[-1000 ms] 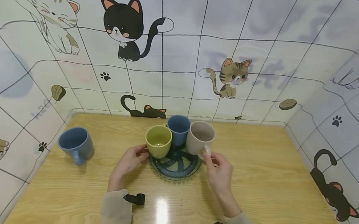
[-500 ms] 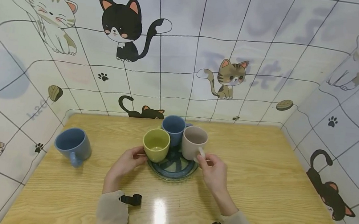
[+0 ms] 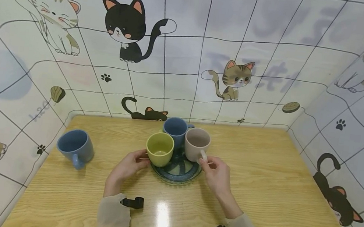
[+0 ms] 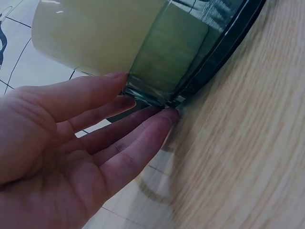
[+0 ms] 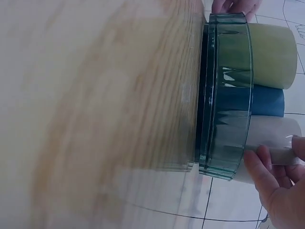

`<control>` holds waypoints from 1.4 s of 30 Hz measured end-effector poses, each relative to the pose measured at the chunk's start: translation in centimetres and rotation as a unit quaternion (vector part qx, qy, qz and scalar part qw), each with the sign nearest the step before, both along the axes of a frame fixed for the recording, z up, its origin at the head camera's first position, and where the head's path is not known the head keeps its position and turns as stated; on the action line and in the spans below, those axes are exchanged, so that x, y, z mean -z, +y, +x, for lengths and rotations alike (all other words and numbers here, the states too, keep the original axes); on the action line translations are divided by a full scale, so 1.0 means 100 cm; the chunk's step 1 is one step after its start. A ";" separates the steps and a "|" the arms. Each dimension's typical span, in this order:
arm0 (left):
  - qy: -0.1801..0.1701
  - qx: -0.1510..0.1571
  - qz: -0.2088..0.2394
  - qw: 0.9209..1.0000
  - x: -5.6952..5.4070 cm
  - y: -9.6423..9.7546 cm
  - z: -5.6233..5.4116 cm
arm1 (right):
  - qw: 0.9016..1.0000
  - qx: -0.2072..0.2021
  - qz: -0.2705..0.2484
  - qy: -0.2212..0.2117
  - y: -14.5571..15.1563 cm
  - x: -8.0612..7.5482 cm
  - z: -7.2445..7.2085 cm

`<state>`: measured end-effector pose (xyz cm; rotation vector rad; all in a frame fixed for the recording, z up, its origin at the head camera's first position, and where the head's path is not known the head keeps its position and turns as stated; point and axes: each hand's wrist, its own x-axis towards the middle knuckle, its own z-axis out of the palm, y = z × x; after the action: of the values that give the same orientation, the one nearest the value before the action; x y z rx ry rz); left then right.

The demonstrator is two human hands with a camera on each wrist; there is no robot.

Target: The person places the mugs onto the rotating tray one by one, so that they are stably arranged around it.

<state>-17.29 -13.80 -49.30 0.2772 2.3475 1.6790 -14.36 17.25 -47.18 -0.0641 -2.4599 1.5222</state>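
Note:
A round clear glass tray [image 3: 175,178] with a blue-patterned bottom stands on the wooden table, three cups in it. My left hand [image 3: 128,165] holds its left side, thumb at the rim and fingers low on the outer wall [image 4: 152,71]. Just inside that wall is the yellow-green cup [image 3: 159,150]. Behind it stands a blue mug [image 3: 175,128], its handle showing at the right. To the right is a pinkish-beige mug [image 3: 197,144] with its handle towards me. My right hand [image 3: 218,174] pinches that handle [image 5: 281,156] between thumb and fingers.
Another blue mug [image 3: 76,147] stands apart on the left of the table [image 3: 268,181], handle towards me. Walls covered with a cat-print sheet [image 3: 189,47] close in the table at the back and both sides.
The beige mug has shifted slightly left and towards me with my right hand. The rear blue mug has shifted left and its handle now shows. The yellow-green cup has come slightly nearer.

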 end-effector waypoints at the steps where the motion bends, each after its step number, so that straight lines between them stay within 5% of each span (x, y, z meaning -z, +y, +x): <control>1: 0.001 0.000 -0.002 1.000 0.000 0.000 0.000 | 1.000 -0.001 0.000 -0.003 0.000 0.000 0.000; 42: -0.009 0.009 0.002 1.000 -0.001 0.001 0.001 | 0.997 -0.046 0.021 -0.063 0.012 -0.006 -0.014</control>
<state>-17.15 -13.74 -49.16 0.2817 2.3219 1.6702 -15.81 18.46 -46.54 -0.0400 -2.6273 1.5469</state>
